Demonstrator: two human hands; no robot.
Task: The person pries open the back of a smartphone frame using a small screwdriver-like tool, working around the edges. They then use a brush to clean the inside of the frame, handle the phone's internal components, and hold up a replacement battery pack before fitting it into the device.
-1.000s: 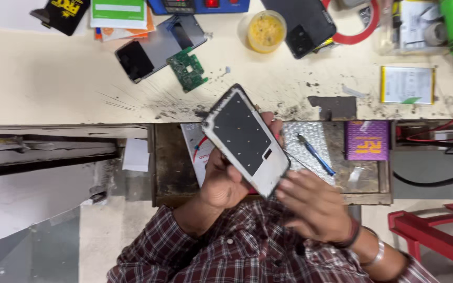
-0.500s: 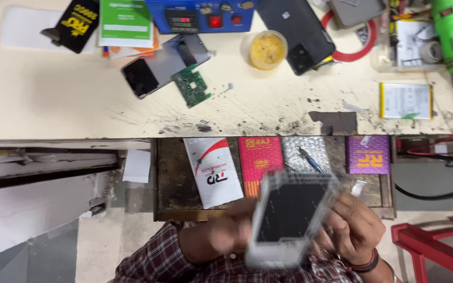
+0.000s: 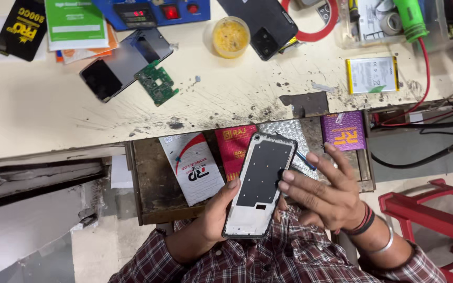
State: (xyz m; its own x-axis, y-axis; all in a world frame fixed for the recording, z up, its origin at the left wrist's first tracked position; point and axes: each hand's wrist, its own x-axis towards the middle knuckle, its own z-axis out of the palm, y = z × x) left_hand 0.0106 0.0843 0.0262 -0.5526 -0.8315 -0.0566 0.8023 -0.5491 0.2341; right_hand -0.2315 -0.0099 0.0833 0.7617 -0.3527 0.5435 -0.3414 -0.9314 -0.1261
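Head view: a phone frame is gripped by the left hand above the open drawer under the workbench's near edge. The right hand is held flat, fingers spread, touching the frame's right edge, nothing grasped.

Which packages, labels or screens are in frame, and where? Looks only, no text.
Blue box with red digit display: bench top edge.
Green-and-white flat card: top left.
Black-and-yellow pouch: far left.
White, red and black flat pack: open drawer.
Purple square packet: drawer right.
White battery, labelled: bench right.
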